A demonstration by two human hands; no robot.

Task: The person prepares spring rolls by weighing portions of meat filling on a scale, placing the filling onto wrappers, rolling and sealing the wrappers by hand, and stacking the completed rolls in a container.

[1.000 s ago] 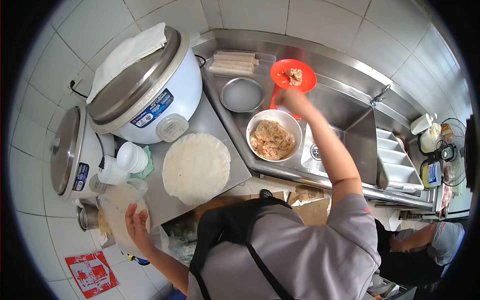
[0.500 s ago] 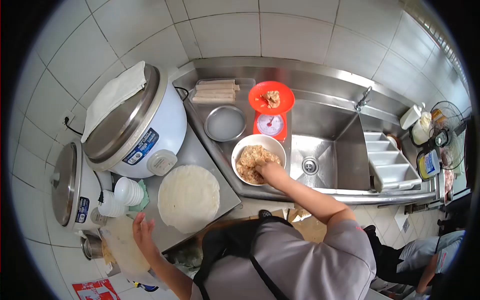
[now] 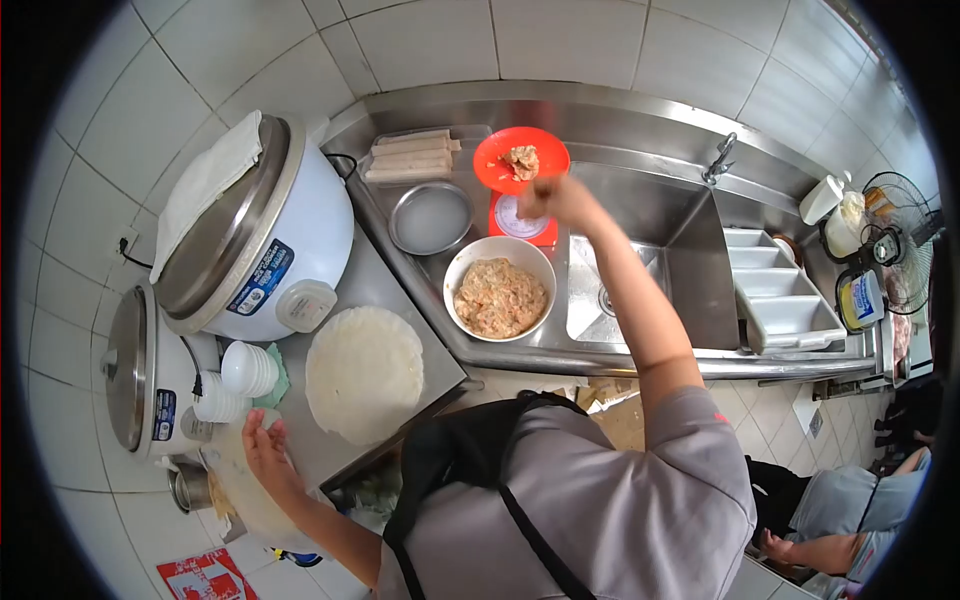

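My right hand point(image 3: 562, 200) is over the front of the red kitchen scale point(image 3: 540, 235), just below its red pan point(image 3: 490, 180). Its fingers are curled together; what they hold, if anything, is hidden. A lump of minced filling point(image 3: 521, 162) lies on the pan. Nearer me stands a white bowl point(image 3: 450, 305) with more of the chunky filling point(image 3: 500, 300). My left hand point(image 3: 267, 455) hovers at the lower left near small white cups point(image 3: 248, 370), fingers apart, holding nothing. Thin round wrappers point(image 3: 365, 375) lie stacked on the steel counter.
Behind the bowl are a metal dish of cloudy liquid point(image 3: 431, 218) and a tray of pale rolls point(image 3: 410, 158). Two large rice cookers point(image 3: 320, 225) stand left. A sink point(image 3: 690, 270), white divided bins point(image 3: 790, 320) and a fan point(image 3: 900, 240) are right. Another person point(image 3: 840, 500) stands lower right.
My right hand has left the filling in the white bowl and moved up to the scale. My left hand stays low at the left. The view has shifted slightly.
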